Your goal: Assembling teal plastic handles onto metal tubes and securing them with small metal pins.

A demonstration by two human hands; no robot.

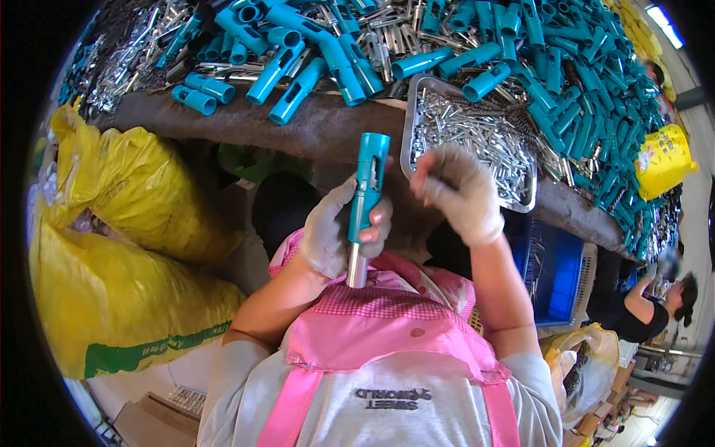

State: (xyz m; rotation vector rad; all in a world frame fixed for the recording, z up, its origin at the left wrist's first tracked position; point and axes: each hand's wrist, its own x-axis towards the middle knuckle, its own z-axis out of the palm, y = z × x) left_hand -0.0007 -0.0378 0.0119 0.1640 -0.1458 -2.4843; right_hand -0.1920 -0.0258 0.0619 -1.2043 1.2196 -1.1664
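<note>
My left hand (328, 231), in a worn pale glove with bare fingertips, is closed round a teal slotted tube (370, 167). The tube stands nearly upright in front of me, its slot facing right, with a bare silver metal tube (357, 270) projecting from its lower end. My right hand (460, 190), gloved the same way, is raised at the near left edge of a metal tray (409, 134) of small silver pins (465, 141). Its fingers are curled in toward the thumb; whatever they may hold is too small to make out. The two hands are apart.
Many teal tubes (287, 74) and silver metal parts (380, 48) lie heaped on the dark-covered bench (320, 123). Full yellow sacks (134, 276) crowd my left. A blue crate (558, 276) and a yellow bucket (663, 160) are at right, with another person (640, 309) beyond.
</note>
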